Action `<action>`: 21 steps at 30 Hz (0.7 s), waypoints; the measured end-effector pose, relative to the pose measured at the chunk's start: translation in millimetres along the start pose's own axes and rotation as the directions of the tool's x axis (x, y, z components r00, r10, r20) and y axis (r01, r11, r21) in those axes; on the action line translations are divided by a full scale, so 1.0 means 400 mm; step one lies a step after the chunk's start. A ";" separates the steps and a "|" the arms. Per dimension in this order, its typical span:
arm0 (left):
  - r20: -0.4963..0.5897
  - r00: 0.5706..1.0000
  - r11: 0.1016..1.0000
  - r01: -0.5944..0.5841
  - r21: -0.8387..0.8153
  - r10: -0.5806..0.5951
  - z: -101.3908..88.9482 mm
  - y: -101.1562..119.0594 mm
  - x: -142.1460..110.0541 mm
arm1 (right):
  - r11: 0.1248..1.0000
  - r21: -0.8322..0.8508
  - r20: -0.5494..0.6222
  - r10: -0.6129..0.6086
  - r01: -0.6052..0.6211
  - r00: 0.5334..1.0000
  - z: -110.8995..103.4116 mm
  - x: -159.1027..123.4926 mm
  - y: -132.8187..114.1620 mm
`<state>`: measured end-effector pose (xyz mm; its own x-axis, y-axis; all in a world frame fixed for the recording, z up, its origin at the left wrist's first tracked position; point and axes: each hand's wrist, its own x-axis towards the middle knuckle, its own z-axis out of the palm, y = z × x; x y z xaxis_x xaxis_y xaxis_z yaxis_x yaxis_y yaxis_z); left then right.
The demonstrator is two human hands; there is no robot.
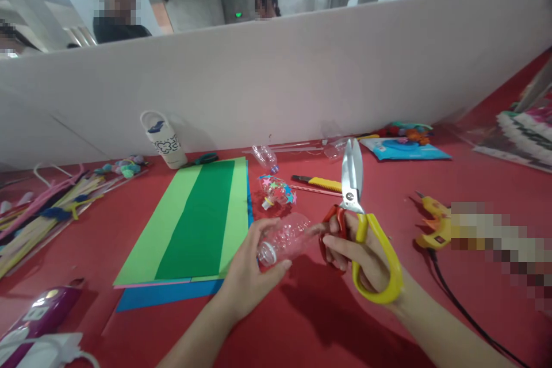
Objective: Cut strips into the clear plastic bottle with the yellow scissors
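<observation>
My left hand [248, 276] is wrapped around a clear plastic bottle [287, 236] that lies sideways above the red table, its white-ringed neck toward my palm. Scissors [352, 184] with one yellow and one red handle are in my right hand [364, 253], blades pointing up and away from the bottle. A finger of that hand reaches to the bottle's far end. Just beyond sits a small clear bottle decorated with coloured stars [278, 191]. Behind it lies another clear bottle piece [265, 158]. A yellow utility knife [321, 183] and a striped straw [314, 190] rest nearby.
Green and blue sheets [200, 224] lie left of my hands. A white tumbler [166, 144] stands by the white partition [276, 80]. At right is a yellow glue gun [435, 224] with a black cord; a blue packet [405, 149] lies behind. Craft sticks [47, 218] and a purple device [43, 310] are left.
</observation>
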<state>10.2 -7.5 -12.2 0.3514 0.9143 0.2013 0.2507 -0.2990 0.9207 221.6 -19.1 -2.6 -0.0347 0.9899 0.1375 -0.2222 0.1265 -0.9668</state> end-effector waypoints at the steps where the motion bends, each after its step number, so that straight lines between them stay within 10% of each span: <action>1: 0.003 1.000 0.999 0.002 0.036 -0.002 0.002 -0.002 -0.001 | 1.000 -0.005 0.003 -0.011 0.011 1.000 -0.002 -0.002 0.003; 21: -0.114 0.993 0.992 0.006 0.129 0.009 0.057 -0.020 -0.008 | 0.968 -0.249 -0.087 -0.001 -0.021 0.996 0.071 -0.038 0.044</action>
<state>27.7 -14.4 -27.9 0.2487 0.9367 0.2464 0.3669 -0.3266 0.8710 190.8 -33.8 -15.5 0.0507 0.9916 0.1186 0.0282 0.1173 -0.9927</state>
